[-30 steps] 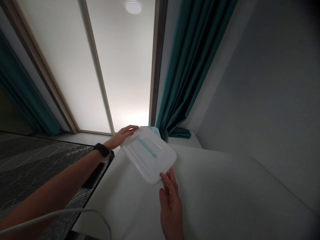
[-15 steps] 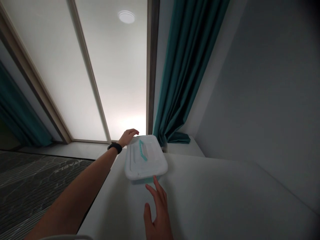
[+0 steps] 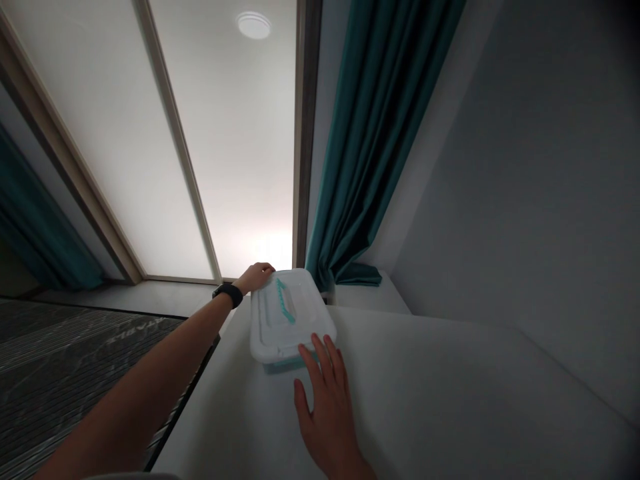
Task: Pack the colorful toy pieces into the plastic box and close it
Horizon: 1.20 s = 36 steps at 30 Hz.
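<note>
A storage box point(image 3: 265, 320) with a white lid and a turquoise carry handle point(image 3: 285, 303) rests on the white surface point(image 3: 430, 387). My left hand point(image 3: 256, 275), below a black wristband, reaches to the far left corner of the box. Its fingers bend together over the far edge of the lid, with the tips partly hidden. My right hand point(image 3: 327, 393) is open at the near edge, fingers spread and thumb apart. Its fingertips lie on the near right part of the lid.
Teal curtains hang on the right point(image 3: 385, 133) and far left point(image 3: 35, 227). Behind the box stand lit frosted panels point(image 3: 240, 167) in brown frames. A grey wall point(image 3: 540, 200) borders the surface on the right. Dark striped fabric point(image 3: 75, 373) lies at the lower left.
My right hand has moved forward and its fingertips now reach the near edge of the lid. The fingers of my left hand have lowered onto the far edge. The box has hardly moved.
</note>
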Motion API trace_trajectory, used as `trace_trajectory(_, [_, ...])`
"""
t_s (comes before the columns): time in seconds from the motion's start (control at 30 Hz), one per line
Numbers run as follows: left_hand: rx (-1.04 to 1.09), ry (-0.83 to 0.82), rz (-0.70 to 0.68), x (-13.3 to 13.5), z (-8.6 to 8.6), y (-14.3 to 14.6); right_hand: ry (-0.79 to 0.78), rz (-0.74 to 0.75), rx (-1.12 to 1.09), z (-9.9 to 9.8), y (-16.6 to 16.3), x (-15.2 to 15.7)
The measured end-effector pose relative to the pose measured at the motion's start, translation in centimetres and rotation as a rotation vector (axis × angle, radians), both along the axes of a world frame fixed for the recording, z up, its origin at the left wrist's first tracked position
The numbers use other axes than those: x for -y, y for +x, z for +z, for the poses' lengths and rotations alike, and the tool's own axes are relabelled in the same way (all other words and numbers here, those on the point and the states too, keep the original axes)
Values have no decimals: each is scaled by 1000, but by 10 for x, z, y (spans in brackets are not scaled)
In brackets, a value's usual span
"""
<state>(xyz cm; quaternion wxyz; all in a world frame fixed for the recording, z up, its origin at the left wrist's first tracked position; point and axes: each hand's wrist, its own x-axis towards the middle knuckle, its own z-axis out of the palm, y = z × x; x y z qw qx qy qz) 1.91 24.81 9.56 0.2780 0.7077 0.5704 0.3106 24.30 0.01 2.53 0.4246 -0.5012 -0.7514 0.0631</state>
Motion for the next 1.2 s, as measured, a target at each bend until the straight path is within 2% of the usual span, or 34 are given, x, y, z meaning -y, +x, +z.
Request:
trace_trajectory(0.1, [-18, -69, 28, 18, 2, -8, 15, -4, -56, -3, 18, -7])
trace_trajectory(0.23, [-9, -169, 51, 55, 9, -24, -14, 22, -182, -8, 43, -21])
trace_trajectory(0.33, [43, -226, 48, 89, 16, -35, -101, 40, -345, -11, 56, -29])
trace_trajectory(0.47, [175, -342, -44, 132, 16, -44, -262, 64, -617, -13, 66, -32])
trace_trajectory(0.6, [305, -431, -74, 164, 7, -35, -378, 83, -844, -13, 80, -35])
trace_trajectory(0.73, [561, -566, -134, 190, 2, -7, -394, 34, -958, -12, 105, -44])
trace_trajectory(0.83, [658, -596, -183, 204, 3, 18, -426, 7, -1048, -9, 125, -47])
trace_trajectory(0.97, [627, -547, -226, 210, 2, 38, -425, -5, -1072, -7, 143, -42])
trace_trajectory(1.2, [508, -454, -205, 209, -9, 36, -408, 61, -1003, -5, 149, -35])
